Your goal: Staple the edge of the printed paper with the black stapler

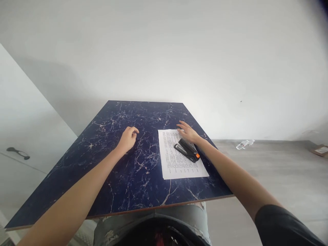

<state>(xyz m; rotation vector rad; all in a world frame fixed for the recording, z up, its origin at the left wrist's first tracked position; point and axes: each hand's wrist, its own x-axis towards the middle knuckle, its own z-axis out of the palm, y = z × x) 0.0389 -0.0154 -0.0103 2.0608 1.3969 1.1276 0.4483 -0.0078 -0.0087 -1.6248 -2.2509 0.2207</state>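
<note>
A sheet of printed paper (172, 160), perhaps a small stack, lies on the right half of the dark blue marbled table (138, 191). On top of it rests a black stapler (188, 150) with an orange piece at its near right end. My right hand (188, 131) is over the paper's far right corner, just beyond the stapler, with fingers stretched out and apart. To the left of the paper, my left hand (129, 136) rests on the bare tabletop. Its fingers are loosely bent, with a gap between thumb and forefinger, and nothing is in it.
A pale wall (164, 51) stands behind the table. At the left is a white cabinet with a dark handle (17, 152). On the grey floor to the right lie a clear plastic item (245, 144) and part of a cardboard box (320, 150). The table's front edge is close to my lap.
</note>
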